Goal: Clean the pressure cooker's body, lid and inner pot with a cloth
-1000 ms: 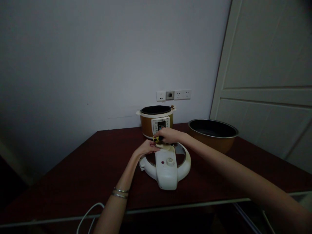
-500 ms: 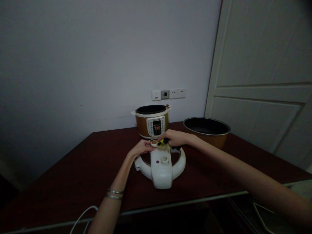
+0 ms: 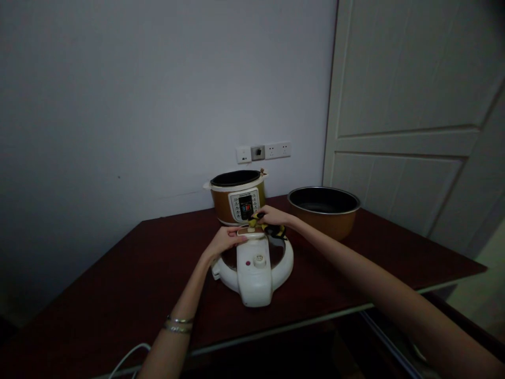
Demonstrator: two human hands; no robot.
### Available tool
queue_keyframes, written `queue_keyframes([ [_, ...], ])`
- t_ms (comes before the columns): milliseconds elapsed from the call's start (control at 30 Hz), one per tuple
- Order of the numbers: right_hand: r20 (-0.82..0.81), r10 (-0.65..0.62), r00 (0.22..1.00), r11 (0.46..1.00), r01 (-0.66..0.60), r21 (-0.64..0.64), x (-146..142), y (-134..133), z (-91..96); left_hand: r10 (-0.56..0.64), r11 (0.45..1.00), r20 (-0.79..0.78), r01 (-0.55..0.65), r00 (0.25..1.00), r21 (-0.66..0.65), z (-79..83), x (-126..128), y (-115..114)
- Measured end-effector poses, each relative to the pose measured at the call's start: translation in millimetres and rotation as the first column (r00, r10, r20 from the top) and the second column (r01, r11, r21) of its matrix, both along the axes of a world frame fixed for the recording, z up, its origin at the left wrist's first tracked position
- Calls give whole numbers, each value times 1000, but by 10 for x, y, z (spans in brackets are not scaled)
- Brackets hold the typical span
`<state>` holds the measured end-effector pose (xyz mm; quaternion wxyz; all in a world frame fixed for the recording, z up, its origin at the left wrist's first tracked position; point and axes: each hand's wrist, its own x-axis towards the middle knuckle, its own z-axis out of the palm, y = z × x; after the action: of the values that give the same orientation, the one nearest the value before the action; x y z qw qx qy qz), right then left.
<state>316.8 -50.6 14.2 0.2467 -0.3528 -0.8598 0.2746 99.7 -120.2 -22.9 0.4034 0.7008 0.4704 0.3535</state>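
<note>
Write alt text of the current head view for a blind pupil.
A left hand touches a white lid on a dark red table, while the right hand holds a yellow and black object at its far end. Behind stand a cooker and wide pot.

Home interior by the look of it, exact room unclear. Plain pale wall [image 3: 169,95] with household sockets [image 3: 278,150], white panelled door [image 3: 394,134] at right, could be room or cupboard door. Dark red table [image 3: 130,273] up by the wall carries domestic cooking gear: electric cooker [image 3: 220,204] with button panel, white lid [image 3: 254,289], wide pot [image 3: 335,222]. Dim indoor light, white cable [image 3: 127,353] near front edge.
</note>
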Motion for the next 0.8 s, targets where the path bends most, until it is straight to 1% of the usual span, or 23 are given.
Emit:
queue_keyframes([
  [133,-51,-35,998,996,31,-82,333,-144,-196,27,998,-35,-25,999,55,-24,-15,25],
  [200,-107,-49,993,985,31,-167,465,-216,-257,41,997,-55,-37,998,65,-29,-17,31],
  [233,-146,-66,987,971,30,-236,512,-242,-273,40,997,-61,-36,997,65,-31,-18,34],
  [300,-224,-124,967,923,29,-384,560,-271,-283,35,998,-68,-31,997,60,-35,-18,40],
  [333,-254,-162,954,901,38,-433,559,-277,-282,33,998,-67,-29,997,56,-36,-18,42],
  [400,-288,-232,929,887,80,-454,510,-288,-283,28,998,-63,-25,998,49,-34,-18,43],
  [467,-307,-272,912,909,138,-393,420,-329,-301,25,998,-62,-21,998,53,-26,-17,37],
  [500,-308,-275,911,930,170,-327,372,-370,-318,21,998,-63,-17,998,56,-19,-15,31],
  [567,-295,-257,920,965,225,-136,294,-498,-359,14,998,-65,-9,998,62,-3,-9,14],
  [633,-250,-247,936,961,270,58,263,-680,-394,11,998,-63,-7,998,69,14,-1,-5],
  [700,-176,-218,960,955,247,164,278,-883,-406,14,996,-59,-10,998,84,29,7,-23],
  [800,-33,-86,996,956,91,279,340,-1121,-374,-2,996,-60,7,998,89,45,14,-41],
])
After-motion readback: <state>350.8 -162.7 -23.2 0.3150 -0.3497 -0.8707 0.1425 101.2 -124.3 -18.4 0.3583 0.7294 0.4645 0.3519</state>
